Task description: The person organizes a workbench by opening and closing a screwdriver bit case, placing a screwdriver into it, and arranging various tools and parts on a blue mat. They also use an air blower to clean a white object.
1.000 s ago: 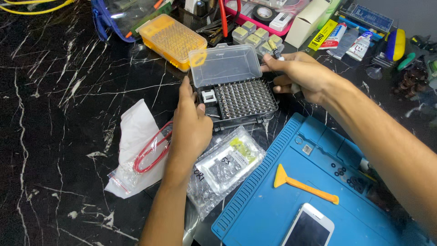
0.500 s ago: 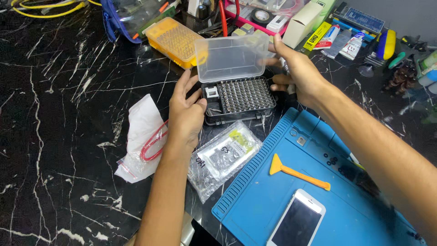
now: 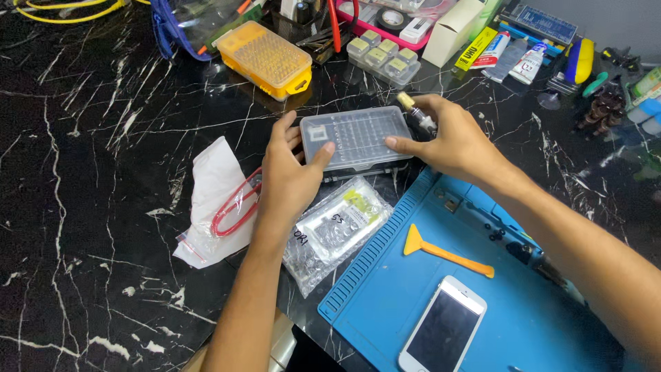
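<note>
Right now your left hand [image 3: 286, 180] lies spread and flat, thumb on the clear plastic lid of the small dark bit case [image 3: 357, 140], gripping nothing, while your right hand [image 3: 451, 141] presses fingertips on the lid's far end and pinches a slim screwdriver handle [image 3: 416, 112] between thumb and forefinger. That case sits shut on the black marble table [image 3: 89, 138], just above the blue silicone work mat [image 3: 482, 289] and touching a clear bag of small screws [image 3: 337, 227]

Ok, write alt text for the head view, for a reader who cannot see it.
Two bare hands, left hand and right hand, press on the clear lid of a small bit case on a black marble table. A blue work mat nearby holds a white phone and an orange pry tool.
</note>
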